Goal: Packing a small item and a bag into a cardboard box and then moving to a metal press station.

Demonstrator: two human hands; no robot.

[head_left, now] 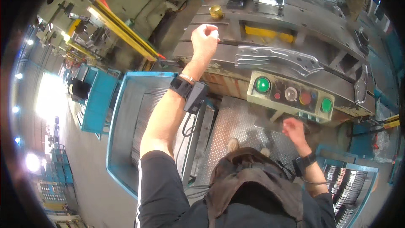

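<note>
My left hand [205, 41] is reached out over the front of the press bed [230, 31], just short of a small brass-coloured cup [216, 12]. Its fingers are curled together; a pale speck shows at the fingertips, too small to name. Lower down, in front of the control box [312, 112], hangs my right hand [294, 131], a little blurred, fingers bent into a loose fist with nothing seen in it. Several long stamped metal brackets [278, 59] lie side by side on the bed's front edge, between my left hand and the control box. Another bracket [361, 85] sits at the right end.
A blue-rimmed bin [110, 143] with stacked metal parts stands under my left arm. Another bin [372, 177] of parts is at my right. The control box carries green buttons [262, 84]. A yellow guard bar [122, 29] slants at the left. I stand on tread plate [236, 118].
</note>
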